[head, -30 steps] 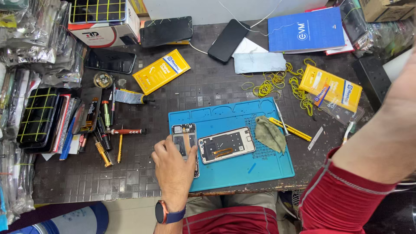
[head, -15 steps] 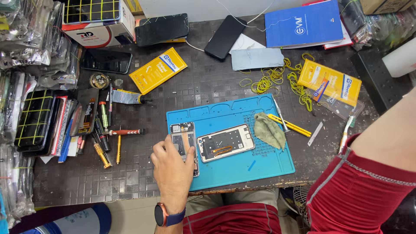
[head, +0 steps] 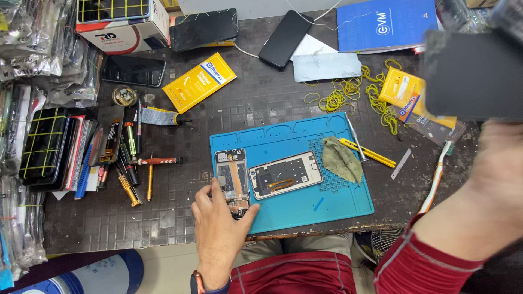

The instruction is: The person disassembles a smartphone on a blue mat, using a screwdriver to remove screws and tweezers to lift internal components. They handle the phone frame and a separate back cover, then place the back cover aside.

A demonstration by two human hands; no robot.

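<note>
Left hand: the left hand (head: 218, 231) lay flat at the near left corner of the blue repair mat (head: 338, 204), fingers spread loosely and resting on the lower end of the opened phone body (head: 231, 179); it pinned the phone rather than gripped it.
Right hand: the right hand (head: 493, 163) was raised at the far right, close to the camera and blurred, beneath a dark flat slab (head: 471, 73); it seemed to hold that slab up, but how the fingers lay could not be told.
Opened phone body: it lay lengthwise on the left part of the mat, its inner boards and cables exposed, just beside the white phone frame (head: 286, 175).
Handling: the body looked light, thin and stiff, yet fragile where ribbon cables and small parts showed; it was probably best taken by its long side edges, with the fingers kept off the open face.
White phone frame: it lay tilted in the middle of the mat, touching nothing that could be made out; a bare shell, likely light and a little flexible.
Green cloth (head: 342, 159): crumpled and soft, on the mat's grid just right of the frame.
Screwdrivers (head: 143, 173): scattered on the dark table left of the mat, well apart from the left hand.
Yellow rubber bands (head: 348, 95): strewn loosely beyond the far right of the mat.
</note>
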